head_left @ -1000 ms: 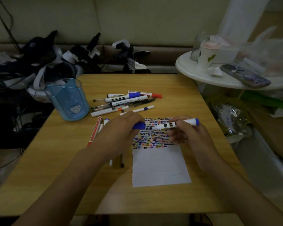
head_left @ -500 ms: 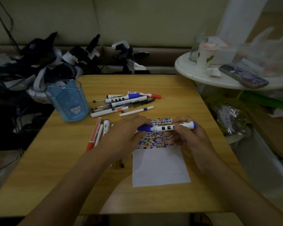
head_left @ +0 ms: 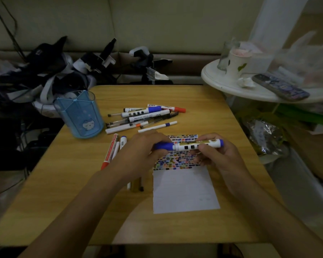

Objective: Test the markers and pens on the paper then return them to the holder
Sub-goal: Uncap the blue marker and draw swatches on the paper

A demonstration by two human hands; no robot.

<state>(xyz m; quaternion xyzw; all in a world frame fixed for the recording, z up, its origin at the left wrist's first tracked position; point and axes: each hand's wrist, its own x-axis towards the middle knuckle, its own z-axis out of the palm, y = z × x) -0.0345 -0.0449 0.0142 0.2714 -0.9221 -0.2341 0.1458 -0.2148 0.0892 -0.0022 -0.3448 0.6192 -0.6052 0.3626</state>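
Note:
I hold a white marker with a blue cap [head_left: 188,145] level above the paper [head_left: 185,190]. My left hand [head_left: 140,151] grips its blue cap end, and my right hand [head_left: 218,153] grips the white barrel. The cap sits closed on the barrel. The paper's top part is covered with small coloured test marks. A blue pen holder [head_left: 79,114] stands at the table's left. A pile of markers and pens [head_left: 145,116] lies behind the paper. Several more pens [head_left: 113,149] lie to the left, partly hidden under my left arm.
The wooden table [head_left: 63,183] has a front edge close to me. A white round side table [head_left: 222,84] at the right carries a paper cup [head_left: 237,65], a glass and a phone [head_left: 280,87]. Dark bags and straps [head_left: 45,71] are heaped behind the holder.
The cap, apart from the barrel one second ago, is now pushed onto the marker. Both hands have come closer together over the paper.

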